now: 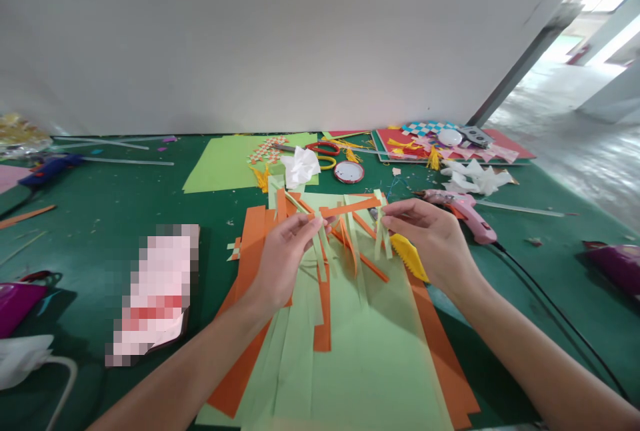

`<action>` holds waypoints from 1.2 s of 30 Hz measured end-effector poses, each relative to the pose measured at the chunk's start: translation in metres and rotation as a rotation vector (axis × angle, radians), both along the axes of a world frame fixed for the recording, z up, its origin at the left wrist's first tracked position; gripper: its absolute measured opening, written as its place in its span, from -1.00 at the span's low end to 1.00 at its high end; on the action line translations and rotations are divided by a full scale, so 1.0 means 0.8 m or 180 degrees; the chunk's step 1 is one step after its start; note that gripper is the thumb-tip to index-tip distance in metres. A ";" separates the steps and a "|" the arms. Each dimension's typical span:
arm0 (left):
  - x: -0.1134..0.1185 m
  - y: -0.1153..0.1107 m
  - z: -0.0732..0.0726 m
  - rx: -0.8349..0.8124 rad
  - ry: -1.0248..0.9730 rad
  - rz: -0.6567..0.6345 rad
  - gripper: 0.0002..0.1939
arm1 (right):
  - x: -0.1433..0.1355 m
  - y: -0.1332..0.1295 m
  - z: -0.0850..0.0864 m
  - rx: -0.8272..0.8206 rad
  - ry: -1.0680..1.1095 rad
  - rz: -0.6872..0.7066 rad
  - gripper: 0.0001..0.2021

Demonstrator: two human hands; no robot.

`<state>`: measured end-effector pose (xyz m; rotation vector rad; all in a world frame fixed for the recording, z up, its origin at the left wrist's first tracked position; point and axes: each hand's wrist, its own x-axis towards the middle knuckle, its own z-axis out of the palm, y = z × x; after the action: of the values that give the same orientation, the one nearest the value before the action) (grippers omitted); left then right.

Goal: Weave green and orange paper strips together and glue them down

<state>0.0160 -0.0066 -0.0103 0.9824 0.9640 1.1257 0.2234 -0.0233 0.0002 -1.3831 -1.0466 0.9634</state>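
Observation:
An orange paper strip (pixel 354 205) stretches between my two hands above a pile of paper. My left hand (pixel 287 251) pinches its left end, and a light green paper strip (pixel 320 254) hangs down by those fingertips. At the other end, my right hand (pixel 425 227) is closed in a pinch where the orange strip meets another pale green strip (pixel 379 234). Beneath lie light green paper sheets (pixel 370 351) with orange paper (pixel 440 344) showing at both sides. Loose orange and green strips are scattered below my fingers. Something yellow with a jagged edge (pixel 410 257) sits under my right hand.
A phone (pixel 160 291) lies on the green table at left. A pink glue gun (pixel 467 211) with a black cord rests at right, a blue glue gun (pixel 50 171) at far left. Scissors (pixel 325 149), crumpled tissue (pixel 300 167) and a round lid (pixel 349 172) are at the back.

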 end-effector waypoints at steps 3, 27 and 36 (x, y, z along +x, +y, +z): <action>0.000 -0.001 0.000 0.0030 0.0084 -0.0028 -0.78 | 0.002 0.000 -0.003 0.0004 0.0060 0.0108 -0.88; 0.000 -0.001 0.000 0.0084 0.0068 -0.0088 -0.80 | 0.005 0.003 -0.004 0.0129 -0.0251 -0.0021 -0.87; -0.002 -0.004 -0.001 0.0152 0.0143 -0.0277 -0.80 | 0.010 0.006 -0.003 0.0066 0.0171 -0.0003 -0.82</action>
<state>0.0143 -0.0097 -0.0109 1.0823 0.9253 1.0617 0.2311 -0.0185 -0.0022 -1.3335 -1.0131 0.9813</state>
